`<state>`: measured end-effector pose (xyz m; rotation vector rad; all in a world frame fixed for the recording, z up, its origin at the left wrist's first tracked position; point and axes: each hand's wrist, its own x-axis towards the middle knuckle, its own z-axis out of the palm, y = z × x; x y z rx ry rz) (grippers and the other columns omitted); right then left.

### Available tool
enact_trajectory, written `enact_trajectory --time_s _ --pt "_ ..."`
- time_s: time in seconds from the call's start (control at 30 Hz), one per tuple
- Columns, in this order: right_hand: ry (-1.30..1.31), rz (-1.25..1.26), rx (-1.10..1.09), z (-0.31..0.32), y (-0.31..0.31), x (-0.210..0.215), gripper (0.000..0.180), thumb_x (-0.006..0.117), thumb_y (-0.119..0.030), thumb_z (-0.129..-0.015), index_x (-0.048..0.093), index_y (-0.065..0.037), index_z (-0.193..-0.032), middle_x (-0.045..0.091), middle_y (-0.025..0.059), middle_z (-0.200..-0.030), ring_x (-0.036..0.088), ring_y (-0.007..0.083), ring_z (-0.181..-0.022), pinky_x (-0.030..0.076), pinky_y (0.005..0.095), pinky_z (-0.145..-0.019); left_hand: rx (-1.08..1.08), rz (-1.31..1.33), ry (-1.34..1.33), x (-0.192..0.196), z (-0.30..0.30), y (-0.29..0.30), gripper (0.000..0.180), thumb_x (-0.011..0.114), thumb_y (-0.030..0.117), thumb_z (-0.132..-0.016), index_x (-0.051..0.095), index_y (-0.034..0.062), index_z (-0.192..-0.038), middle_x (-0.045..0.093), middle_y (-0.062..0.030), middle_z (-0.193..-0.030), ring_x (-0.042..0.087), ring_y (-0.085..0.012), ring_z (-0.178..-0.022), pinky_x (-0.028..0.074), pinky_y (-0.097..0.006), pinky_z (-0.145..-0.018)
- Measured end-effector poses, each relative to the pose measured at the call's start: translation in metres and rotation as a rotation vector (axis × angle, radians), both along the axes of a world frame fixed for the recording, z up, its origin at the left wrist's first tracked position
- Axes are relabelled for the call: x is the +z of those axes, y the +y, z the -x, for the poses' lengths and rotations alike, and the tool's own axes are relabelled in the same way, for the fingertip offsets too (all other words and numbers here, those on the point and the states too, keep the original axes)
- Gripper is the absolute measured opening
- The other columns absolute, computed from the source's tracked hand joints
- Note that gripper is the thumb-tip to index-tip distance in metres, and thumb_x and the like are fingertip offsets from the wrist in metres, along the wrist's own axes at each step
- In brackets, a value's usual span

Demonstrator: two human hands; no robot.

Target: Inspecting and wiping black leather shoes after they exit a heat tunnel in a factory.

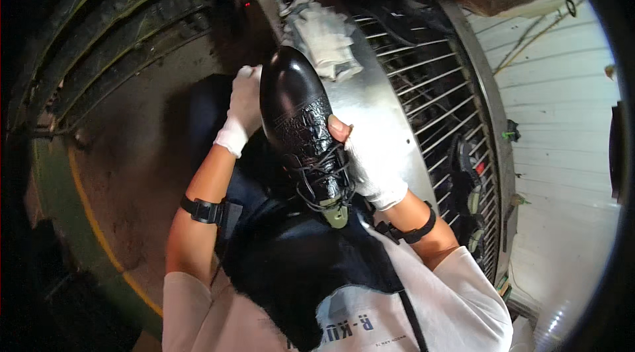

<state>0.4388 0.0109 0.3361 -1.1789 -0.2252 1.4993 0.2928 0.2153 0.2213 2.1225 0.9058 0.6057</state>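
A glossy black lace-up shoe (294,97) is held up in front of me, its toe pointing away and its dark laces loose over the front. A greenish tongue tab (336,216) sticks out at the near end. My right hand (374,167), in a white glove with the thumb tip bare, grips the shoe's right side, thumb on the upper. My left hand (246,106), also white-gloved, is closed beside the toe on the left. Its fingers are partly hidden, and what they hold, if anything, cannot be made out.
A metal ledge (370,110) runs beyond the shoe, with a pile of white gloves (324,38) on it. On the right is a barred metal rack (430,97) with dark shoes (466,167) in it. Dark tiered shelving (112,28) stands at the far left, by a yellow floor line (92,213).
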Motion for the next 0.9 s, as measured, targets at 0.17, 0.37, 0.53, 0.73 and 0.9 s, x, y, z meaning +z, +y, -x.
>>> enact_trajectory --time_s 0.17,0.37,0.53,0.73,0.9 --pt "-0.036 0.004 -0.142 -0.021 -0.003 -0.003 0.047 0.067 -0.047 -0.106 0.076 -0.003 -0.117 0.078 0.0042 -0.099 0.070 0.0147 -0.078 0.057 0.0310 -0.073 -0.043 0.449 -0.246 -0.007 -0.001 0.016 0.062 0.076 0.030 -0.096 0.059 -0.0069 -0.143 0.068 -0.0191 -0.137 0.064 -0.0278 -0.128 0.045 -0.036 -0.113" --pt "0.072 0.007 -0.181 0.003 0.021 -0.030 0.045 0.063 -0.046 -0.108 0.076 -0.003 -0.115 0.079 0.0049 -0.096 0.072 0.0168 -0.073 0.058 0.0326 -0.070 0.158 0.953 -0.662 0.020 0.036 0.046 0.058 0.063 0.030 -0.103 0.056 -0.0023 -0.150 0.068 -0.0162 -0.140 0.063 -0.0235 -0.130 0.041 -0.036 -0.120" --pt "0.235 -0.069 0.099 0.026 0.034 -0.049 0.050 0.066 -0.051 -0.105 0.070 -0.007 -0.130 0.079 0.0080 -0.115 0.078 0.0194 -0.091 0.065 0.0338 -0.079 -0.236 0.993 -0.896 0.067 0.041 0.022 0.063 0.040 0.047 -0.113 0.047 0.0023 -0.158 0.065 -0.0199 -0.144 0.066 -0.0256 -0.126 0.054 -0.039 -0.111" --pt "0.290 -0.076 0.197 0.030 0.033 -0.060 0.052 0.061 -0.049 -0.108 0.065 -0.007 -0.138 0.076 0.0088 -0.124 0.076 0.0195 -0.102 0.064 0.0363 -0.089 -0.275 0.938 -0.835 0.076 0.053 0.008 0.072 0.029 0.056 -0.116 0.041 0.0020 -0.161 0.062 -0.0200 -0.148 0.067 -0.0240 -0.123 0.057 -0.037 -0.106" --pt "0.209 -0.049 0.206 0.033 0.030 -0.056 0.052 0.060 -0.048 -0.109 0.063 -0.007 -0.140 0.076 0.0088 -0.124 0.076 0.0188 -0.103 0.064 0.0355 -0.089 -0.315 0.868 -0.790 0.083 0.053 0.002 0.076 0.031 0.059 -0.114 0.041 -0.0001 -0.161 0.063 -0.0210 -0.147 0.067 -0.0235 -0.123 0.057 -0.037 -0.106"
